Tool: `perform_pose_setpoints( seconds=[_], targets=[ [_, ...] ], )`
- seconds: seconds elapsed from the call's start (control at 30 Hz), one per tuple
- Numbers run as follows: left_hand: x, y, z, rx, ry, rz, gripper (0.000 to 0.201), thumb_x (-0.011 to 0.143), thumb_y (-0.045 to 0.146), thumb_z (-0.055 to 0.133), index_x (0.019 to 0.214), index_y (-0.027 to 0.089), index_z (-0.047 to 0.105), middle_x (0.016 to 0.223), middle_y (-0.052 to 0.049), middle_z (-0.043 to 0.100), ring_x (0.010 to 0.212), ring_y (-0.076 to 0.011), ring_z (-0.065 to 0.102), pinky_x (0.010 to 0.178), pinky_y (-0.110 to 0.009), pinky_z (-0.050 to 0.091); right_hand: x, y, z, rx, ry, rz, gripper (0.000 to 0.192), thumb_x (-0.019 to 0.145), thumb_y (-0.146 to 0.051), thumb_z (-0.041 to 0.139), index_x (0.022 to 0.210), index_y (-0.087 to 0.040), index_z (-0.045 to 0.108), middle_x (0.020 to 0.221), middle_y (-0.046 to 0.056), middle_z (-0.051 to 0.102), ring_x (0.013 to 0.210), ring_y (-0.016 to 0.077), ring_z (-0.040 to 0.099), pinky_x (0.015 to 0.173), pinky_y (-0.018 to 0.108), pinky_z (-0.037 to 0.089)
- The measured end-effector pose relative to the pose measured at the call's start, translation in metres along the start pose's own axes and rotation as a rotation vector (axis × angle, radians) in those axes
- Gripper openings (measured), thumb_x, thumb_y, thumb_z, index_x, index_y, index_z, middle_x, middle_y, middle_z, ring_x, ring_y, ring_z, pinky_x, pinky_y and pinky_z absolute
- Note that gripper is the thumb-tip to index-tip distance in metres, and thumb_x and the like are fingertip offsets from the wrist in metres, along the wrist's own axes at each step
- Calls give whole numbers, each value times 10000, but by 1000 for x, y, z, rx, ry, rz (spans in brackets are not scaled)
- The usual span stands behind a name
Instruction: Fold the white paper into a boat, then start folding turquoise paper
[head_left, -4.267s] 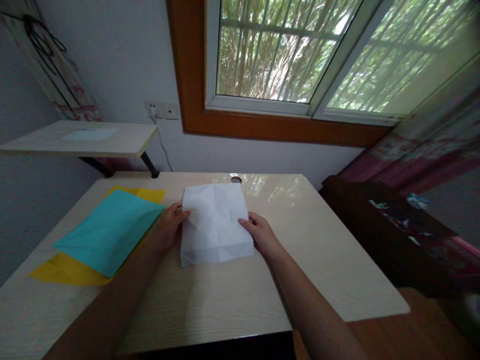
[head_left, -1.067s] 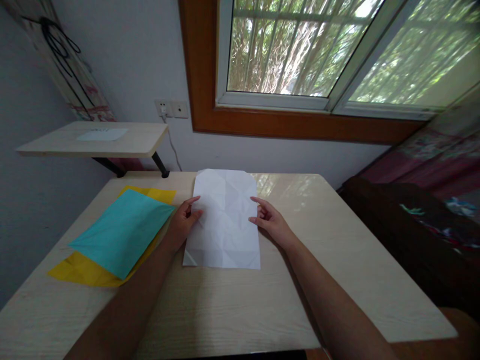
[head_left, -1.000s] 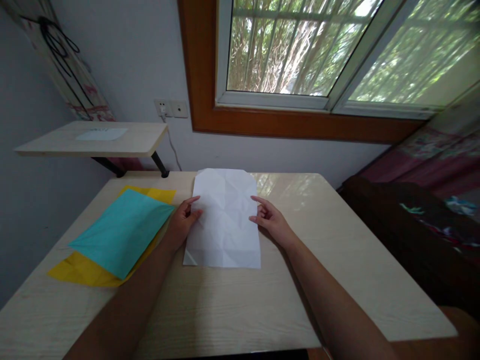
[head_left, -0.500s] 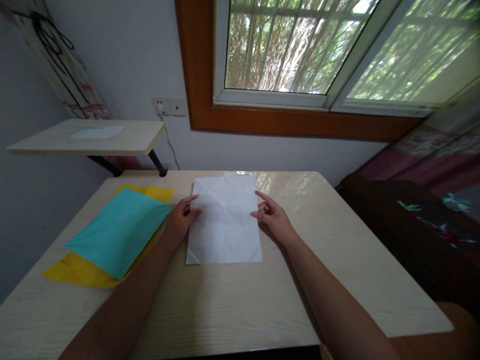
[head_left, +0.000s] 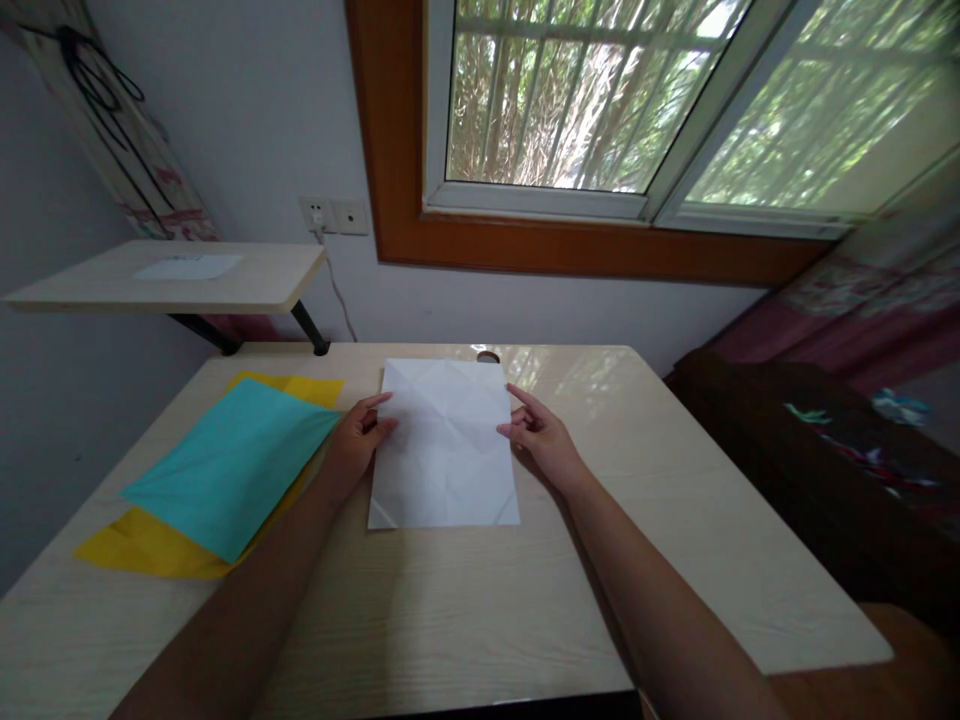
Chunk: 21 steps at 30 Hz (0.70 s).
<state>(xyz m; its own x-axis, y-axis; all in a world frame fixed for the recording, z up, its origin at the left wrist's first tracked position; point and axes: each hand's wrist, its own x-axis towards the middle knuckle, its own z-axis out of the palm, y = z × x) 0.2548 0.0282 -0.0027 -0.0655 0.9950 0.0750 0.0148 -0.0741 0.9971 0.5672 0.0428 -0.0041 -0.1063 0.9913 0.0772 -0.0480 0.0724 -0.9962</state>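
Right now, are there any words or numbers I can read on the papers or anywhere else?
None can be read.
White paper: only creases, no print.
Teal sheet and yellow sheet: plain.
Small sheet on the side shelf: faint marks, too blurred to read.

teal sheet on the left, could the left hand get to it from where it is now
Probably yes. The left hand rests at the white paper's left edge, and the teal sheet lies flat right beside it on the table, uncovered, with nothing between them.
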Motion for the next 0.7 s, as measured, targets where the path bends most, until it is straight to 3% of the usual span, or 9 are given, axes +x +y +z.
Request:
perform_pose_setpoints(
  seconds=[0.27, 0.47, 0.6, 0.7],
  targets=[
    [0, 1, 1, 48, 29, 23, 505, 758, 298, 758, 1231, 169, 639, 734, 10, 631, 696, -154, 607, 629, -249, 488, 0, 1, 0, -1, 29, -40, 852, 691, -274, 827, 1461, -273, 464, 722, -66, 607, 572, 86, 441, 523, 221, 331],
    [2, -5, -1, 103, 0, 46, 539, 797, 313, 713, 1307, 177, 601, 741, 11, 605, 691, -151, 578, 631, -248, 465, 1, 1, 2, 9, 40, -35, 893, 685, -269, 823, 1483, -262, 421, 708, -68, 605, 557, 87, 411, 506, 218, 308],
    [3, -8, -3, 190, -24, 88, 538, 831, 331, 672, 1338, 179, 576, 763, 13, 596, 703, -146, 558, 644, -244, 441, 0, 2, 0, -45, 23, -50, 813, 720, -294, 802, 1454, -263, 456, 725, -68, 580, 570, 88, 427, 522, 222, 323],
    [0, -7, -2, 384, 2, 135, 458, 845, 337, 645, 1283, 206, 631, 732, 30, 547, 661, -133, 510, 617, -236, 401, -2, 4, -5, -152, -23, -88, 651, 787, -317, 744, 1398, -254, 529, 735, -62, 539, 607, 98, 460, 568, 237, 364]
  ],
)
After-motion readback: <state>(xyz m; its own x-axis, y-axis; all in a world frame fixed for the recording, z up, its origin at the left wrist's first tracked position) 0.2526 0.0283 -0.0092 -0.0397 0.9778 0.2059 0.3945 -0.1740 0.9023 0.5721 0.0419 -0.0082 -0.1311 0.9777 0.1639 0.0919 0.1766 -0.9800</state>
